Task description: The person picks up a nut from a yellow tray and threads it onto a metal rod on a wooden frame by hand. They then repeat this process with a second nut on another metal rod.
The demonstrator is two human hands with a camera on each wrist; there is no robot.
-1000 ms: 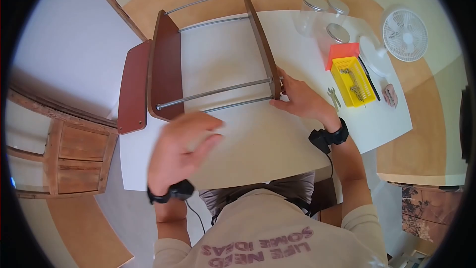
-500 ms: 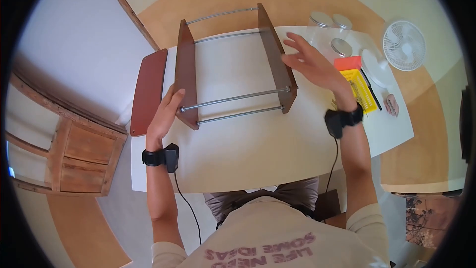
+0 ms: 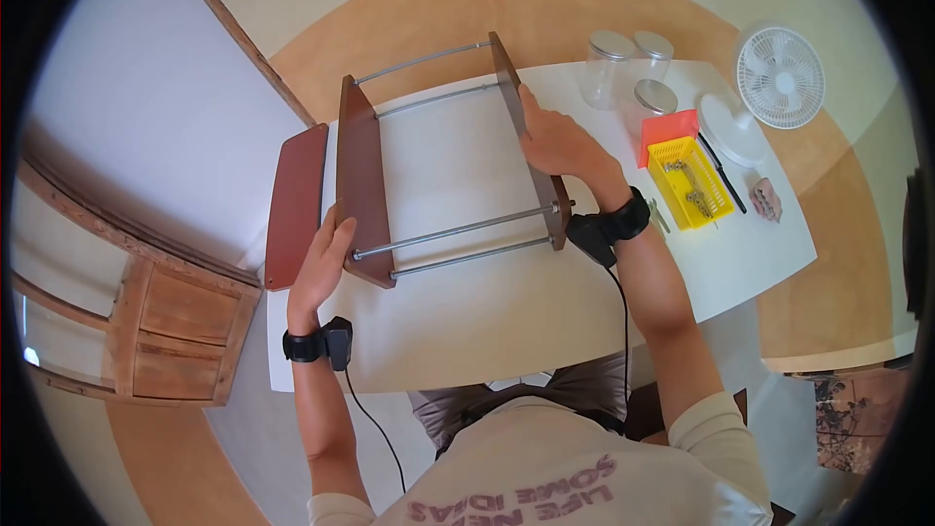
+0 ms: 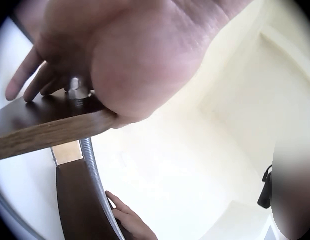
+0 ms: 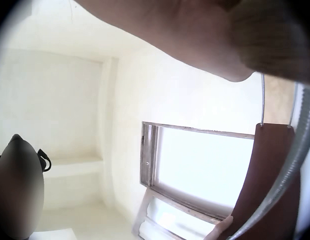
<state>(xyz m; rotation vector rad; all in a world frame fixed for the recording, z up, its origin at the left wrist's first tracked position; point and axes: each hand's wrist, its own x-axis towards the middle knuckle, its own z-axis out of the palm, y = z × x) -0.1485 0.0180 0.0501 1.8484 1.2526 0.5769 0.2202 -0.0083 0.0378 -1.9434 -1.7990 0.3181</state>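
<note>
My left hand (image 3: 324, 255) presses flat on the left panel (image 3: 362, 175); my right hand (image 3: 557, 144) grips the right panel (image 3: 526, 136). Rods (image 3: 458, 229) run left-right between.

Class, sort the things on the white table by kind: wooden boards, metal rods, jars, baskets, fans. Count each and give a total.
Wooden boards: 3, namely the left panel, the right panel and the loose board
Metal rods: 4, e.g.
Jars: 3, e.g.
Baskets: 1
Fans: 1
Total: 12
</note>
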